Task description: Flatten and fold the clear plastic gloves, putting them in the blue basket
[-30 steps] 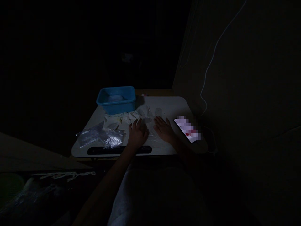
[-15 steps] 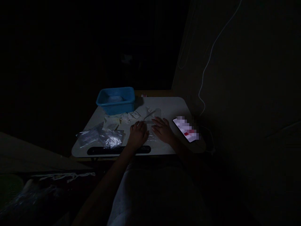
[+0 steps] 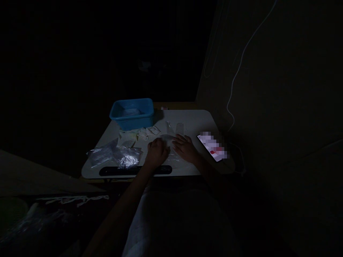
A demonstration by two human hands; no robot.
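Note:
Both hands rest on a small white table [image 3: 187, 116] in dim light. My left hand [image 3: 157, 152] has its fingers curled at the left edge of a thin clear plastic piece [image 3: 168, 137]; whether they grip it cannot be made out. Just to the right, my right hand [image 3: 184, 147] lies with fingers spread over the plastic's right side. Beyond the fingers, a small clear strip [image 3: 179, 128] and a crumpled clear scrap [image 3: 169, 127] lie on the tabletop.
A blue basin [image 3: 132, 123] stands at the back left, with crumpled white wrappers [image 3: 143, 134] before it. Shiny plastic bags [image 3: 127, 157] lie front left beside a black slot [image 3: 115, 171]. A lit phone [image 3: 211, 147] lies right; a white cable [image 3: 242, 55] hangs beyond it.
The clear plastic that stood raised beyond the fingers now lies lower and flatter between my hands. My left fingers look more curled; my right hand has barely moved.

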